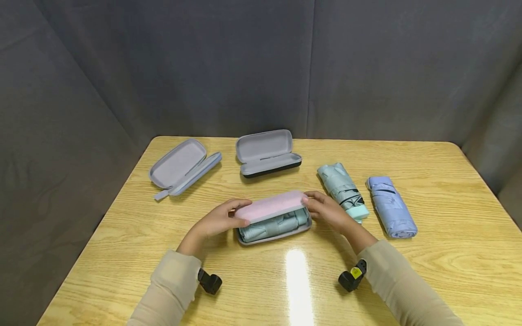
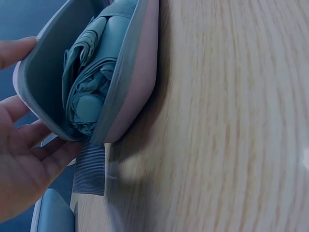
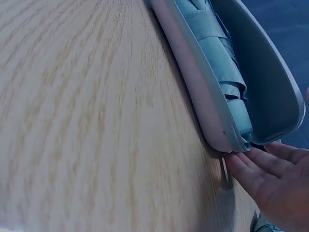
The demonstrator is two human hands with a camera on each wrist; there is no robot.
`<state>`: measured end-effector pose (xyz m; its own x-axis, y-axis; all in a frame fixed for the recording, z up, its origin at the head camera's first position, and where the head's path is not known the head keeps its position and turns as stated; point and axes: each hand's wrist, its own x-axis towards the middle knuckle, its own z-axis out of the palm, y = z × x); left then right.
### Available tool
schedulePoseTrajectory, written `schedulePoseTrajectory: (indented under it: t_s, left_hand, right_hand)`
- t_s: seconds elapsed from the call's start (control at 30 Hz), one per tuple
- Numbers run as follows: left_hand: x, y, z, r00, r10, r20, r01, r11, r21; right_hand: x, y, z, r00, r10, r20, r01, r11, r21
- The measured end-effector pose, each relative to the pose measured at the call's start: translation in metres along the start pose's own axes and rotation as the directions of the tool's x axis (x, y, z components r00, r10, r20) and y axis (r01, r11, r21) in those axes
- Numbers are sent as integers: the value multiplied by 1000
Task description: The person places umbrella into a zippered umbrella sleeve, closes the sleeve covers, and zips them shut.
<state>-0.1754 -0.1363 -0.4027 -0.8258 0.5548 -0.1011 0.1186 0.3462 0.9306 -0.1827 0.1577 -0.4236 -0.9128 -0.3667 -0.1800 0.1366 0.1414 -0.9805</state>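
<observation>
A pink hard case [image 1: 271, 206] with a grey lining lies on the table, its lid tipped partway over the base. Inside is a folded teal umbrella [image 1: 273, 226], which also shows in the left wrist view as a rolled umbrella [image 2: 108, 38]. At the left end my left hand [image 1: 222, 219] grips the lid, thumb at its front edge. My right hand [image 1: 328, 210] holds the right end, thumb on the lid. In the right wrist view that hand's fingers [image 3: 260, 169] lie against the case's end, below the lid. A striped tab [image 2: 90, 169] hangs at the left end.
Behind stand two opened cases, a blue one [image 1: 177, 165] at left and a black one [image 1: 271, 154] in the middle. To the right lie a folded mint umbrella [image 1: 340, 185], close to my right hand, and a folded blue umbrella [image 1: 391, 208]. A grey curtain [image 1: 261, 68] hangs behind the table.
</observation>
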Motion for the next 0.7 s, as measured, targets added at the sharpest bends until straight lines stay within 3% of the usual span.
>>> schedulePoseTrajectory:
  t_s: [0.3, 0.7]
  left_hand:
    - [-2, 2, 3, 1000, 1, -17, 1, 996, 87]
    - [0, 2, 8, 994, -6, -110, 22, 989, 143]
  right_hand:
    - [0, -3, 5, 997, 40, -68, -41, 999, -19]
    - [-2, -5, 12, 987, 77, -139, -82, 996, -27]
